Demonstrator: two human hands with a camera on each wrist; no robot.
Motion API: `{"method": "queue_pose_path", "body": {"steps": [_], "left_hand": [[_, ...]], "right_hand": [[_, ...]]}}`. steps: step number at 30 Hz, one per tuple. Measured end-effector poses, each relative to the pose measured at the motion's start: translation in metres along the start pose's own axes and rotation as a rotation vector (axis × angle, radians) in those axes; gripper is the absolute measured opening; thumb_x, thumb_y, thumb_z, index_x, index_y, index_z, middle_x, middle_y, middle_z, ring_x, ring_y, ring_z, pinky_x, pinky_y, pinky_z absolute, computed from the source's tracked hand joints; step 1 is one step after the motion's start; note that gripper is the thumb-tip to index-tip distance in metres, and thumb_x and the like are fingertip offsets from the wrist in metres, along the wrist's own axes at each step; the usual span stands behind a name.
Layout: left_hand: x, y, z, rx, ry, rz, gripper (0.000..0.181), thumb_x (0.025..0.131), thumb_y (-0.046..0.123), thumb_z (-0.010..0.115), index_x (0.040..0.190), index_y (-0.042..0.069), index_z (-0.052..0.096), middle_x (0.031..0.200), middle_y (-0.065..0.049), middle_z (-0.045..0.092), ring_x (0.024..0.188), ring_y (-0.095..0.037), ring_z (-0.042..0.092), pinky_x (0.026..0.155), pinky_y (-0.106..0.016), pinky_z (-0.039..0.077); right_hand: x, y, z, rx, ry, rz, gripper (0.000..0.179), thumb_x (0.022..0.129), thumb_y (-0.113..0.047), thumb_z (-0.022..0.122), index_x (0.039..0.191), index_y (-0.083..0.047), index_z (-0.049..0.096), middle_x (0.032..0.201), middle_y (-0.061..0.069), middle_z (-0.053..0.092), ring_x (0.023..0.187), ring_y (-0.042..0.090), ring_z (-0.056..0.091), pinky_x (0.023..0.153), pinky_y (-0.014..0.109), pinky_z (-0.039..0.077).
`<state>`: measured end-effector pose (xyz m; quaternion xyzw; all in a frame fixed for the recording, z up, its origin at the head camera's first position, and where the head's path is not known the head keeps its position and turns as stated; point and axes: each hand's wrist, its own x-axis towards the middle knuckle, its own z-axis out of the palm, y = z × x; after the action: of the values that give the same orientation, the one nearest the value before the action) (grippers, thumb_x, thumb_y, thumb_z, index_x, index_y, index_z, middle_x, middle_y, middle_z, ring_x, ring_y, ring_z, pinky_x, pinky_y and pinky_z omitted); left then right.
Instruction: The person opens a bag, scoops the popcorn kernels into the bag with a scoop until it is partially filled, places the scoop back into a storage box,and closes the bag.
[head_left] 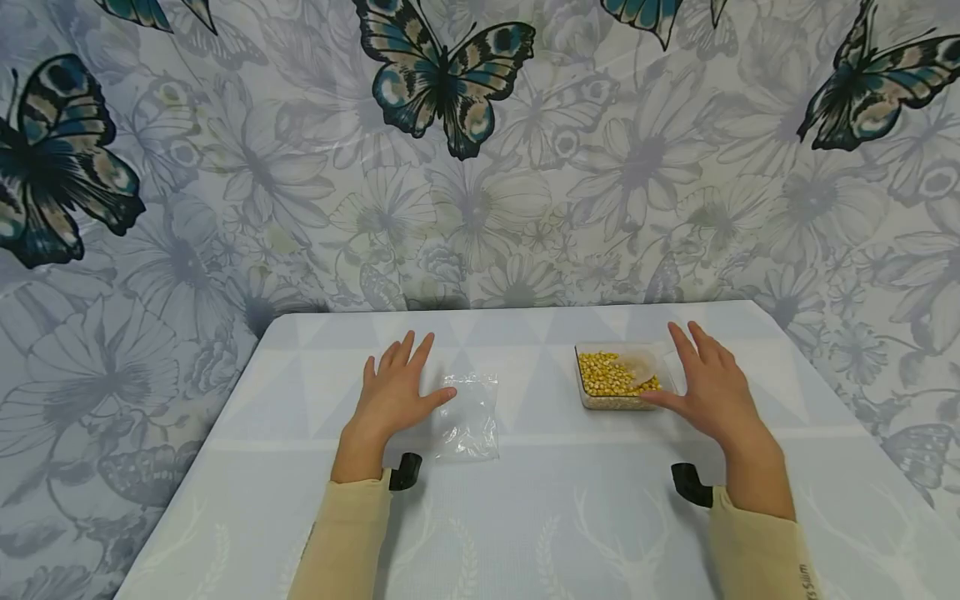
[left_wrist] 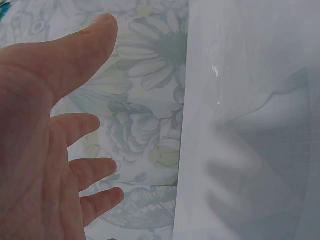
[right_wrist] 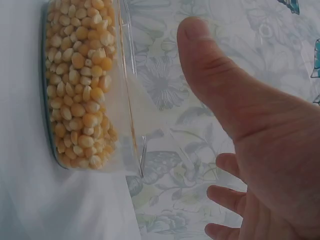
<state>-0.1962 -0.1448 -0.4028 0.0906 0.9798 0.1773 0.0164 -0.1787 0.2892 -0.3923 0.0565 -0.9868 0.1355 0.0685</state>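
My left hand (head_left: 393,400) hovers with spread fingers at the left edge of a clear plastic bag (head_left: 472,427), which lies flat on the table. Nothing is in its grasp; in the left wrist view the palm and thumb (left_wrist: 85,50) are bare. To the right, a clear rectangular container (head_left: 617,403) holds yellow corn kernels (right_wrist: 80,90). A translucent, whitish scoop-like piece (head_left: 642,367) sits among the kernels; its exact shape is unclear. Beside the container's right side is my right hand (head_left: 716,396), fingers extended, its thumb overlapping the container's front corner in the head view. Contact cannot be told.
A pale patterned cloth covers the table (head_left: 525,525), whose back edge meets wall covering (head_left: 480,225) printed with flowers and butterflies. Black wrist-worn pieces (head_left: 406,472) stick out at both sleeves.
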Motion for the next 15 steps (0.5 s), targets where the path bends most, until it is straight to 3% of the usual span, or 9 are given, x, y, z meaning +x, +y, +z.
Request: {"method": "queue_pose_path", "body": {"steps": [9, 15], "left_hand": [[0.000, 0.000, 0.000, -0.002, 0.003, 0.011, 0.093, 0.089, 0.061, 0.063, 0.162, 0.023, 0.019, 0.169, -0.011, 0.013, 0.151, -0.042, 0.022, 0.118, -0.069, 0.015], [0.001, 0.000, 0.000, -0.008, 0.014, 0.033, 0.089, 0.091, 0.058, 0.063, 0.161, 0.020, 0.024, 0.167, -0.015, 0.021, 0.147, -0.045, 0.032, 0.116, -0.065, 0.026]], "right_hand": [[0.003, -0.012, 0.003, 0.020, 0.009, -0.029, 0.115, 0.076, -0.047, 0.083, 0.161, -0.010, 0.015, 0.161, 0.031, 0.017, 0.138, 0.060, 0.023, 0.105, 0.077, 0.024], [0.004, -0.021, 0.005, 0.014, 0.009, -0.065, 0.110, 0.078, -0.046, 0.082, 0.160, -0.011, 0.018, 0.161, 0.030, 0.021, 0.137, 0.059, 0.026, 0.103, 0.077, 0.028]]}}
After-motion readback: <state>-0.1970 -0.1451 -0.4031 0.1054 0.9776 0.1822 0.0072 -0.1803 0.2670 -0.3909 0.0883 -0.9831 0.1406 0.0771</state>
